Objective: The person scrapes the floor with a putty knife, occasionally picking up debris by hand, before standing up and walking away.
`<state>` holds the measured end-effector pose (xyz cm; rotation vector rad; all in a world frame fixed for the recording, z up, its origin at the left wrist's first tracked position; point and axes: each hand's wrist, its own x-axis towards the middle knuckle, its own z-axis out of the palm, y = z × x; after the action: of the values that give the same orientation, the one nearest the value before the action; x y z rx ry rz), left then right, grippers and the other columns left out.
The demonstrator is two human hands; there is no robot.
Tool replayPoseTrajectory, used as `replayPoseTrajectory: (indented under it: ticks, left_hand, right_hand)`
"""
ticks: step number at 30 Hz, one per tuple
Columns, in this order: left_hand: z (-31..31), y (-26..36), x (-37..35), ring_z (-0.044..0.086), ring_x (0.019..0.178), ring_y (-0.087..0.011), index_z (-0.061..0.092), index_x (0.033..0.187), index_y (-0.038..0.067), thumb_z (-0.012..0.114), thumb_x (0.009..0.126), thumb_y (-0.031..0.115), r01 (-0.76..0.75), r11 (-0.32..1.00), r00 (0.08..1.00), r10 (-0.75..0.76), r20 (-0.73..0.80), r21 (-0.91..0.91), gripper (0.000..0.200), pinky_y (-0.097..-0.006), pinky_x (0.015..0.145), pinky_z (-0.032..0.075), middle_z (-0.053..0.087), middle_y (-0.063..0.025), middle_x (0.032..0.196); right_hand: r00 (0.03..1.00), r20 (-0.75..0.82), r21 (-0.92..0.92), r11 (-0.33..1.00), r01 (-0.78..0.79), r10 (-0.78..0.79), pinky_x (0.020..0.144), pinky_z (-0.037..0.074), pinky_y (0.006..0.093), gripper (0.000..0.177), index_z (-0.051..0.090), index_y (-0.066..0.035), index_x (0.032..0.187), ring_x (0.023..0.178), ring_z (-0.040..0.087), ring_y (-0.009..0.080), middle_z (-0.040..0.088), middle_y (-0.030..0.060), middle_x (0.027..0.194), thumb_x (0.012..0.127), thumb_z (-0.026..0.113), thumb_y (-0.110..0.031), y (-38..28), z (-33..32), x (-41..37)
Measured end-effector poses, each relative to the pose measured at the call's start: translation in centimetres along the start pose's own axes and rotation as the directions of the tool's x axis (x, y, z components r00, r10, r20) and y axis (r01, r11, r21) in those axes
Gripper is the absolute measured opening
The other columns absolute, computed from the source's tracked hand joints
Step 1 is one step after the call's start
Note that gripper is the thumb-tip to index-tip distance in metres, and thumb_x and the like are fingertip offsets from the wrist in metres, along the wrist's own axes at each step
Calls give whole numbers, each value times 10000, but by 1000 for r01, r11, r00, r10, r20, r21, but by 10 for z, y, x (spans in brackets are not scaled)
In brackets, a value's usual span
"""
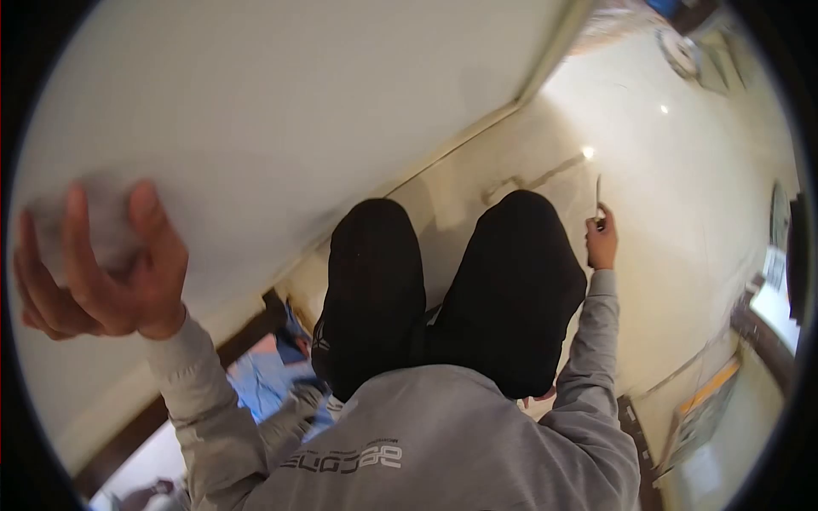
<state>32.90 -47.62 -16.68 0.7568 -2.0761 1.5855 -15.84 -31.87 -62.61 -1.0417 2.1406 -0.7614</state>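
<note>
My left hand [115, 272] is raised at the left, in front of a pale wall [298, 94]. Its fingers are spread and slightly curled, with nothing seen in them. On the right, beyond my knee, my right hand [601, 238] is closed around a thin, pointed tool [598, 200] like a knife, which sticks up from the fist above the pale floor. Its exact kind is too small to tell. Between the two hands are my bent knees in black trousers [520, 289].
A round object [677, 53] lies at the upper right. Blue cloth or plastic [264, 379] shows at the lower left beside a dark frame [251, 332]. An orange-edged panel [703, 409] is at the lower right. A dark mark [554, 173] runs along the floor.
</note>
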Motion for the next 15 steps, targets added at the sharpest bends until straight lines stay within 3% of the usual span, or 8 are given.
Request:
replayPoseTrajectory:
  ticks: [2,6,9,11,15]
  left_hand:
    - [-3,-2,-7,508,1129,-238,687,1025,143,743,798,454,-8,1000,1000,8,24,-6,389,-348,968,328,608,-90,1162]
    - [-15,-4,-18,518,1106,-234,687,1028,151,743,798,452,-9,999,998,12,66,-32,384,-340,944,340,614,-84,1148]
    - [-20,-7,-29,525,1088,-231,687,1031,157,744,797,451,-14,998,995,19,100,-56,380,-334,926,349,618,-80,1137]
    - [-18,-9,-38,530,1077,-229,687,1032,161,745,797,450,-7,999,997,10,76,-49,378,-330,914,355,621,-77,1130]
    - [-23,-10,-40,540,1053,-225,687,1035,169,745,796,449,-9,998,997,15,80,-66,373,-322,890,368,627,-72,1115]
  right_hand:
    - [987,157,99,995,6,-22,536,445,251,449,511,-94,1308,604,524,90,622,22,846,865,583,-100,-49,-4,13]
    - [875,401,-94,938,333,-271,629,489,302,416,552,-88,1240,646,600,183,670,104,875,827,551,-40,-125,-5,28]
    - [756,585,-155,874,460,-293,682,499,316,384,586,-76,1180,716,629,222,664,147,891,802,564,-14,-179,16,25]
    - [660,643,-51,839,542,-387,769,508,373,377,598,-56,1146,843,642,300,651,201,915,773,582,-5,-211,32,11]
    - [536,732,-50,752,657,-420,735,499,389,327,631,-30,1076,808,627,341,648,199,852,753,581,-24,-266,55,-11]
